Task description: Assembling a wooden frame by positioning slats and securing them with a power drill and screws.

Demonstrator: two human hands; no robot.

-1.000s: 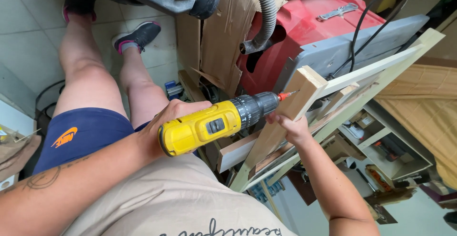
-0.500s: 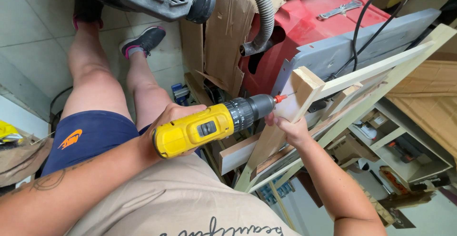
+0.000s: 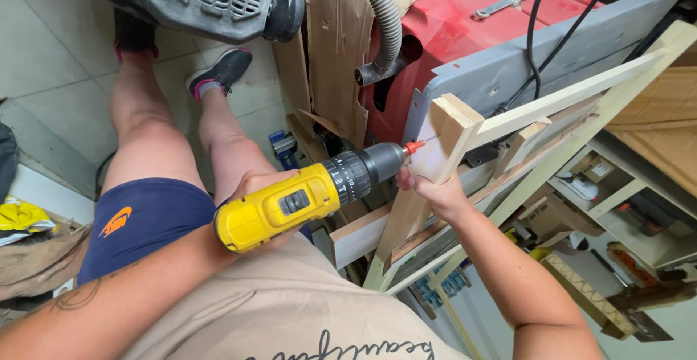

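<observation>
Yellow cordless drill (image 3: 290, 204) lies near frame centre, clenched in the left hand (image 3: 254, 193); its long axis runs from 8 o'clock to 2 o'clock, with the chuck toward 2 o'clock. Its orange-collared bit (image 3: 420, 143) touches the face of a pale wooden block (image 3: 435, 164). The right hand (image 3: 435, 194) grasps that block from below, at 4 o'clock of the bit. A red table saw (image 3: 465, 48) stands at 12 o'clock.

light: bright, even, diffuse, source not visible | shadows: soft, faint under the legs | glare: mild sheen on the yellow drill (image 3: 290, 204) | focus: sharp at centre | edges: wide-angle bending, slight softness in corners
</observation>
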